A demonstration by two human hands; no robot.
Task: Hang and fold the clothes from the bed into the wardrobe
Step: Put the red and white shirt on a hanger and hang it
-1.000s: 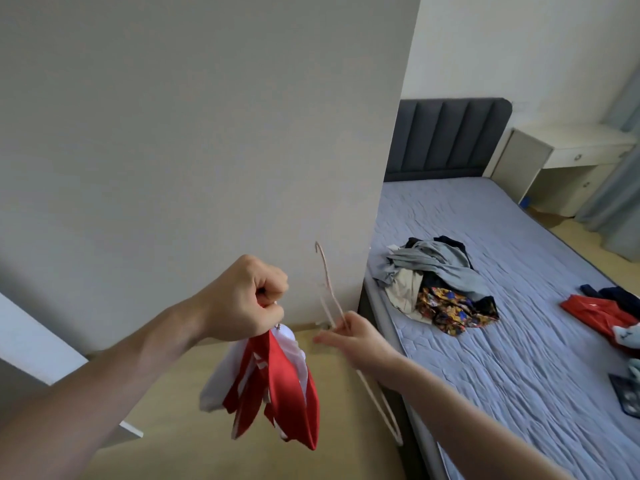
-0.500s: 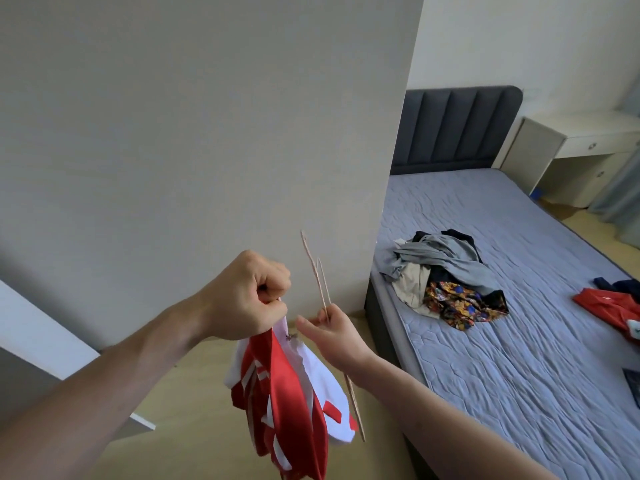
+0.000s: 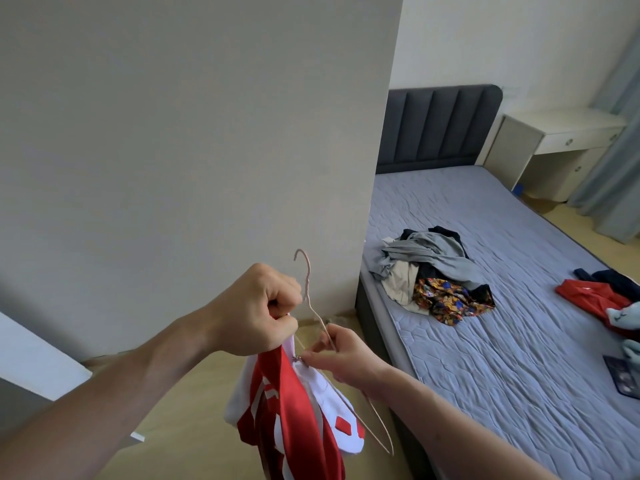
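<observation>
My left hand [image 3: 258, 308] grips the bunched top of a red and white garment [image 3: 291, 417], which hangs down below my fist. My right hand [image 3: 341, 355] pinches a thin pink wire hanger [image 3: 313, 306] by its neck, right beside the garment. The hook points up past my left fist, and one hanger arm runs down behind the white cloth. On the grey-blue bed [image 3: 519, 341] lies a heap of clothes [image 3: 433, 275] in grey, beige, black and a bright print. More clothes, red and dark blue [image 3: 595, 292], lie near the right edge.
A tall pale wardrobe side panel [image 3: 207, 150] fills the left and middle, close in front of me. A white panel edge [image 3: 41, 358] juts in at the lower left. Beyond the dark padded headboard [image 3: 440, 126] stand a white desk [image 3: 554, 140] and grey curtains [image 3: 616, 150].
My right hand has brought the hanger leftward against the garment, and the hook now stands beside my left fist. The view has shifted slightly.
</observation>
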